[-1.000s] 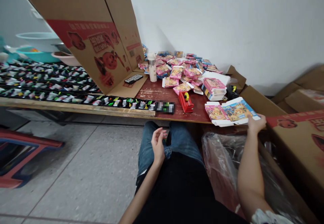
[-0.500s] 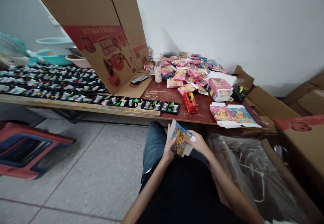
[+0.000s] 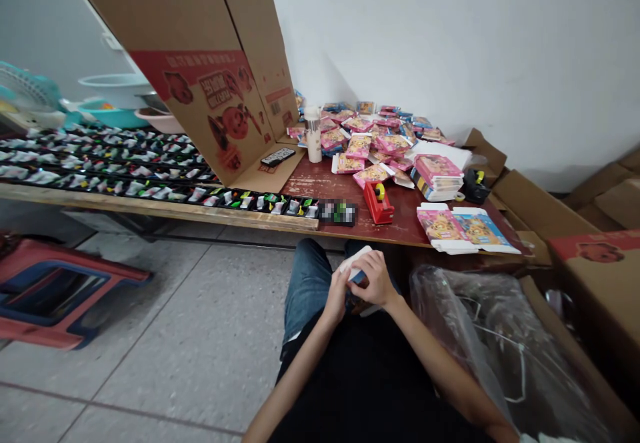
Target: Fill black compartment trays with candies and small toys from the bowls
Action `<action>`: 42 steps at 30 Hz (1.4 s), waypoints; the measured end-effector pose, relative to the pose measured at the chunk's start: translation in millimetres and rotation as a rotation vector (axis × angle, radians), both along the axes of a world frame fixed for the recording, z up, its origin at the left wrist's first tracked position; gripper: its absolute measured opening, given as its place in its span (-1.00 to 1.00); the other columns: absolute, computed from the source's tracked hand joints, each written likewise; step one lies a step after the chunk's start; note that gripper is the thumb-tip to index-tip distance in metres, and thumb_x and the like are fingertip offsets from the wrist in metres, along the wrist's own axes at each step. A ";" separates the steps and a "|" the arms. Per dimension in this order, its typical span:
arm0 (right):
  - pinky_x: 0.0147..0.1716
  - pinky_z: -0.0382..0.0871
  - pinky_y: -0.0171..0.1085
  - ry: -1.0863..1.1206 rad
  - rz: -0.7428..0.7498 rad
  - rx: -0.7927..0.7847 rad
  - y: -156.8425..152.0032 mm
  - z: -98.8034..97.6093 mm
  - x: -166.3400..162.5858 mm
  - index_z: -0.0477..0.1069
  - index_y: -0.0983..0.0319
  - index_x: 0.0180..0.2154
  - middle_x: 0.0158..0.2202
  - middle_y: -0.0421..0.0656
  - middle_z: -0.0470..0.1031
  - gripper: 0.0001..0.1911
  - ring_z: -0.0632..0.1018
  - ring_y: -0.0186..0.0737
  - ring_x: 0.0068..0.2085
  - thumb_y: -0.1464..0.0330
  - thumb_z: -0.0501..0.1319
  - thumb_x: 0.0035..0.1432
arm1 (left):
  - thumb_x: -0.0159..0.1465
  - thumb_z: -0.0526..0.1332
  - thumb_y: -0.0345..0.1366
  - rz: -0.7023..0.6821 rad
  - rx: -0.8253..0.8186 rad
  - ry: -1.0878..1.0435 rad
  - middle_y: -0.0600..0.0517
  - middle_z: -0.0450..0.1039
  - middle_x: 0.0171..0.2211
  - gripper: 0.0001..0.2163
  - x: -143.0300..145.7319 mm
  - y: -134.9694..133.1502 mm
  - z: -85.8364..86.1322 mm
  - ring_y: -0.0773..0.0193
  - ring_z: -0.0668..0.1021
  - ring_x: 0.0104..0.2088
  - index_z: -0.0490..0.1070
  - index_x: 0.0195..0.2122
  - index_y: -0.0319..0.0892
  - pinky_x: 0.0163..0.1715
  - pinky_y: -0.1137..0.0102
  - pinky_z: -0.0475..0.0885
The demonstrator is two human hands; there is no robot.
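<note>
Above my lap I hold a small blue-and-white printed carton (image 3: 356,258) between both hands, its white end turned up. My left hand (image 3: 338,291) grips its left side. My right hand (image 3: 376,277) is closed round its right side, fingers bent over the top, covering most of the print. On the table edge ahead lies a black tray with small packets (image 3: 337,212), partly blurred. Beside it stands a red tape dispenser (image 3: 379,204) with yellow tape. Flat pink and blue cartons (image 3: 443,228) lie to the right, near a stack of folded cartons (image 3: 436,175).
Filled black trays (image 3: 165,191) line the table's left side. A large cardboard box (image 3: 200,89), a bottle (image 3: 313,137) and a heap of pink and blue packs (image 3: 373,133) stand behind. A plastic-lined box (image 3: 480,323) is at my right, a red stool (image 3: 65,289) at left.
The carton has been tilted so its white end faces up and its printed front is mostly hidden. My right hand has moved up and curled over its top.
</note>
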State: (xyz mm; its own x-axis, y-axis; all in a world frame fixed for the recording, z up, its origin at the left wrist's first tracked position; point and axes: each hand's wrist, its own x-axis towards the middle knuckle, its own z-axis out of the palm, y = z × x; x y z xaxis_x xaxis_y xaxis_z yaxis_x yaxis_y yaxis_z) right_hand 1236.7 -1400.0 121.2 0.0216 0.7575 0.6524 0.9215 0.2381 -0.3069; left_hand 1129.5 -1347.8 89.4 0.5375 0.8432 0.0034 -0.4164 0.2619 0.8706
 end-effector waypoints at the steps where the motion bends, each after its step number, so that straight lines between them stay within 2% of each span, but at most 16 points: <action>1: -0.22 0.17 -0.13 0.021 -0.019 0.018 3.5 1.5 1.1 0.30 0.22 -0.54 -0.51 -0.16 0.31 -0.76 0.32 -0.21 -0.35 0.20 0.15 0.02 | 0.08 0.22 -0.01 -0.027 0.057 -0.028 -0.11 0.43 -0.06 -0.54 0.0 -0.8 1.9 0.02 0.40 0.04 0.42 -0.10 -0.23 0.10 0.18 0.21; 4: -0.26 0.13 -0.17 0.166 -0.065 0.093 12.8 12.3 0.5 0.06 0.21 -0.69 -0.65 -0.24 0.13 -0.56 0.23 -0.28 -0.47 0.18 0.06 0.13 | -0.03 0.33 -0.01 -0.190 0.188 -0.054 -0.11 0.37 0.00 -0.39 -4.5 -0.9 6.5 -0.02 0.34 0.09 0.33 0.02 -0.21 0.13 0.16 0.19; 7: -0.27 0.13 -0.18 0.298 0.028 0.110 17.8 28.3 -7.8 0.03 0.21 -0.68 -0.66 -0.24 0.10 -0.51 0.21 -0.31 -0.50 0.15 -0.09 0.24 | -0.18 0.42 -0.03 -0.416 0.250 -0.002 -0.15 0.32 0.05 -0.23 -12.0 0.6 7.7 -0.10 0.28 0.13 0.29 0.06 -0.21 0.15 0.10 0.14; 9: -0.26 0.15 -0.19 0.332 0.102 0.082 18.8 35.6 -14.6 0.01 0.21 -0.68 -0.66 -0.25 0.09 -0.48 0.18 -0.32 -0.52 0.11 -0.14 0.25 | -0.21 0.43 -0.02 -0.502 0.278 0.001 -0.17 0.28 0.08 -0.20 -15.5 1.5 7.0 -0.13 0.26 0.15 0.29 0.07 -0.22 0.17 0.07 0.10; 12: -0.26 0.17 -0.19 0.358 0.113 0.073 18.8 38.0 -18.4 0.00 0.22 -0.69 -0.68 -0.26 0.07 -0.46 0.16 -0.34 -0.54 0.08 -0.13 0.25 | -0.22 0.43 0.02 -0.501 0.291 -0.042 -0.19 0.24 0.10 -0.16 -15.8 1.4 5.7 -0.15 0.22 0.16 0.26 0.08 -0.24 0.18 0.05 0.06; 16: -0.22 0.19 -0.17 0.299 0.122 0.052 16.3 36.7 -6.1 0.04 0.22 -0.69 -0.69 -0.27 0.11 -0.45 0.16 -0.36 -0.56 0.09 -0.16 0.26 | -0.18 0.41 0.02 -0.413 0.251 -0.076 -0.18 0.27 0.06 -0.18 -9.9 -0.4 5.8 -0.13 0.23 0.16 0.23 0.09 -0.22 0.18 0.07 0.08; 20: -0.06 0.18 -0.12 0.148 0.211 -0.051 5.1 48.1 8.3 0.19 0.22 -0.65 -0.66 -0.26 0.23 -0.48 0.25 -0.36 -0.55 0.15 -0.15 0.28 | -0.19 0.41 0.02 -0.356 0.229 -0.103 -0.15 0.32 0.01 -0.13 -6.3 0.8 5.1 -0.08 0.30 0.11 0.16 0.13 -0.16 0.13 0.09 0.15; 23: 0.03 0.12 -0.10 0.072 0.218 -0.124 -9.9 65.5 9.6 0.32 0.21 -0.58 -0.60 -0.26 0.33 -0.55 0.32 -0.35 -0.51 0.25 -0.10 0.28 | -0.20 0.41 0.03 -0.419 0.288 -0.130 -0.19 0.26 0.08 -0.06 -7.9 3.5 3.6 -0.08 0.27 0.14 0.08 0.19 -0.14 0.14 0.07 0.11; 26: 0.06 0.06 -0.06 0.043 0.195 -0.277 -27.6 85.9 6.2 0.39 0.20 -0.52 -0.54 -0.25 0.43 -0.64 0.37 -0.34 -0.48 0.31 -0.03 0.25 | -0.23 0.42 0.04 -0.554 0.350 -0.128 -0.18 0.11 0.20 -0.06 -11.5 4.9 5.5 -0.12 0.14 0.22 0.12 0.19 -0.13 0.19 0.06 0.02; 30: 0.05 0.03 -0.05 -0.021 0.228 -0.475 -47.6 107.1 3.7 0.47 0.17 -0.42 -0.46 -0.23 0.50 -0.86 0.45 -0.25 -0.36 0.41 0.13 0.05 | -0.19 0.40 0.06 -0.601 0.389 -0.110 -0.14 0.09 0.22 -0.08 -16.3 3.8 18.5 -0.16 0.09 0.23 0.13 0.20 -0.11 0.19 0.01 -0.02; 32: 0.02 0.05 -0.07 -0.067 0.267 -0.548 -52.0 110.9 3.9 0.49 0.15 -0.33 -0.37 -0.21 0.52 -0.79 0.46 -0.21 -0.27 0.45 0.17 -0.05 | -0.14 0.37 0.07 -0.607 0.402 -0.128 -0.13 0.12 0.21 -0.11 -17.9 2.3 26.1 -0.16 0.10 0.23 0.13 0.20 -0.13 0.18 0.00 -0.02; 35: -0.06 0.11 -0.10 -0.125 0.301 -0.610 -48.7 107.7 4.4 0.48 0.14 -0.24 -0.31 -0.18 0.53 -0.72 0.44 -0.17 -0.22 0.44 0.21 -0.07 | -0.11 0.34 0.08 -0.612 0.346 -0.129 -0.13 0.15 0.20 -0.16 -19.0 -0.5 30.4 -0.16 0.11 0.23 0.18 0.18 -0.18 0.18 0.01 -0.01; 38: -0.11 0.15 -0.11 -0.085 0.295 -0.567 -37.1 99.4 3.8 0.49 0.17 -0.32 -0.36 -0.17 0.51 -0.87 0.43 -0.18 -0.23 0.39 0.20 0.03 | -0.17 0.37 0.07 -0.580 0.182 -0.086 -0.17 0.30 0.08 -0.24 -19.5 -2.2 24.5 -0.21 0.26 0.15 0.34 0.04 -0.22 0.13 -0.02 0.10; 40: -0.03 0.13 -0.07 -0.017 0.294 -0.469 -28.1 92.1 1.7 0.46 0.18 -0.38 -0.32 -0.16 0.50 -0.93 0.43 -0.18 -0.17 0.37 0.19 0.06 | -0.20 0.39 0.06 -0.567 0.045 -0.083 -0.16 0.42 -0.05 -0.34 -19.9 -1.6 18.3 -0.17 0.39 0.04 0.42 -0.09 -0.20 0.07 -0.01 0.22; 42: 0.11 -0.02 0.05 0.051 0.227 -0.293 -19.9 82.1 -1.9 0.44 0.18 -0.38 -0.12 -0.13 0.45 -0.92 0.38 -0.09 -0.01 0.33 0.24 0.01 | -0.20 0.38 0.07 -0.521 -0.091 -0.103 -0.13 0.48 -0.17 -0.42 -20.3 0.7 12.9 -0.12 0.48 -0.06 0.44 -0.20 -0.18 0.00 0.03 0.32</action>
State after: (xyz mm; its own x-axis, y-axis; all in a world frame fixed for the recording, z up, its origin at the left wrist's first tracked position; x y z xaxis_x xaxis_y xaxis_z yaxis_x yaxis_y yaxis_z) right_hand 1234.8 -1419.9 203.3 -0.1413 0.9012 0.4098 0.8370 0.3298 -0.4367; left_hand 1109.2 -1347.1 102.3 0.8856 0.4641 0.0174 -0.2932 0.5295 0.7960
